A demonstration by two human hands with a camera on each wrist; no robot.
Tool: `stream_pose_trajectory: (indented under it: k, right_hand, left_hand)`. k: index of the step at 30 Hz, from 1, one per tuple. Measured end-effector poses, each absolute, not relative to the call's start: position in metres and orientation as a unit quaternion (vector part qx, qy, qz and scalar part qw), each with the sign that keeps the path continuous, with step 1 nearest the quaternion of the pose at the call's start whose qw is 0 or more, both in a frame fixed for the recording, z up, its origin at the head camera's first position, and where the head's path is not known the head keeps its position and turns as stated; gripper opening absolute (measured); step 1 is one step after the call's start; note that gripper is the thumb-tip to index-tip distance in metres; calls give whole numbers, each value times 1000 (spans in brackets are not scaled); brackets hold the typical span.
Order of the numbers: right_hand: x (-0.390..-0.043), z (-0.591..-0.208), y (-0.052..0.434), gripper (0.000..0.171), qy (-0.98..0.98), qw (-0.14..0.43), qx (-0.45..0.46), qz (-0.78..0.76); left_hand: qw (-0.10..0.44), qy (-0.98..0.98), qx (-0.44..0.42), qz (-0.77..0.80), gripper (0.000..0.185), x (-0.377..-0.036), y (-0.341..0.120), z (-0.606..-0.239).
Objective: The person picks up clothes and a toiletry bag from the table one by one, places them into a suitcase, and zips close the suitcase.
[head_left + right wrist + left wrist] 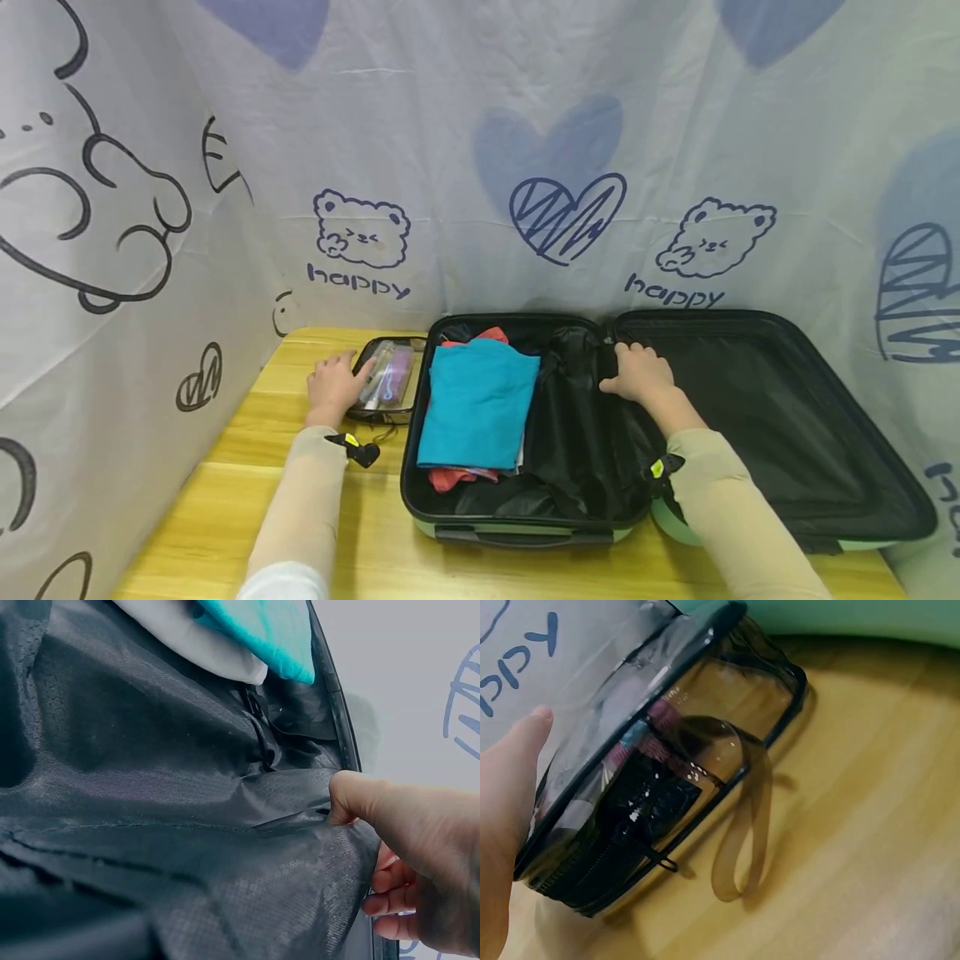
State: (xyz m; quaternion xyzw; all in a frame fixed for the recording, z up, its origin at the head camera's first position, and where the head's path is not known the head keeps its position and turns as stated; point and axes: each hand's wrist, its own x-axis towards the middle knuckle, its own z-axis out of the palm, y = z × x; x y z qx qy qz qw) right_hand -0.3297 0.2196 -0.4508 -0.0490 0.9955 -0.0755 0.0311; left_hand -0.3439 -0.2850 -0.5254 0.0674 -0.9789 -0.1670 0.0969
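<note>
My left hand (334, 387) is at the left side of a clear toiletry bag (415, 367) with black trim, its thumb over the top edge. In the left wrist view the bag (772, 686) shows a zipper and a brown strap; most of the fingers are hidden there. My right hand (640, 372) is at the hinge side of an open suitcase (525, 523). Up close, this hand (420, 855) pinches the edge of the black lining (247, 877), thumb on one side and fingers on the other. Folded turquoise clothing (480, 408) lies in the suitcase's left half.
The suitcase lid (757, 417) lies spread out to the right, black inside. Red cloth (450, 478) shows under the turquoise piece. A wooden table (225, 500) holds everything, with a printed curtain (450, 150) behind and at the left.
</note>
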Motion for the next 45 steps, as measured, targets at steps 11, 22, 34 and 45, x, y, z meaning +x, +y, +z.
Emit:
stream_pose_trajectory:
  k: [11,22,34,45]
  right_hand:
    - [-328,-448,220,82,995,29,-54,-77]
    - [-327,-450,220,82,995,27,-53,-80]
    - [-329,-455,221,81,996,26,-44,-79]
    - [-329,-455,221,79,996,23,-46,-78]
  left_hand:
    - [56,-984,71,-153,89,-340,-286,-536]
    - [52,-983,60,-167,93,-342,-288,-543]
    - [44,-974,71,-210,82,-344,-283,-540]
    - [69,-965,87,-238,72,-340,-277,-542]
